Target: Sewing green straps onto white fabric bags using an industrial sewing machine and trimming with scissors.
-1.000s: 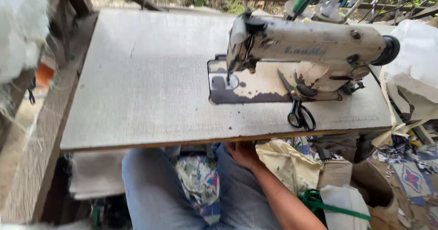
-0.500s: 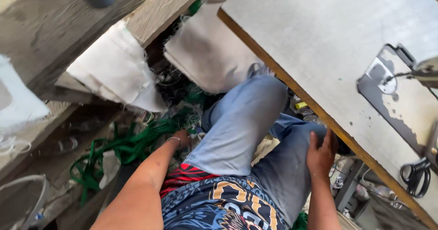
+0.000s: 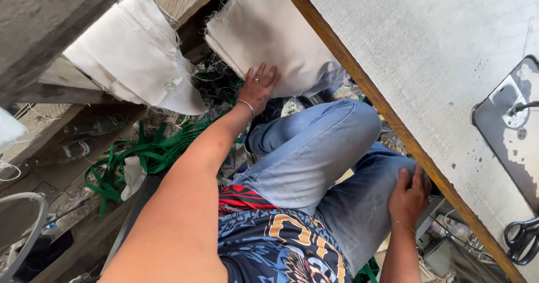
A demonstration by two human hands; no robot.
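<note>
The left hand point(image 3: 259, 86), which half a second ago hung by the thigh, is now extended forward, and its spread fingers are laid flat on a stack of cream fabric pieces point(image 3: 269, 36); the work is therefore judged to be at the pick-up of fabric. The stack lies just left of the wooden table edge point(image 3: 359, 86), below the tabletop. The right hand point(image 3: 409, 196) is kept under that edge; its grip cannot be told. Black scissors point(image 3: 521, 239) rest on the tabletop. Green strapping point(image 3: 140, 154) lies on the littered floor left of the table.
</note>
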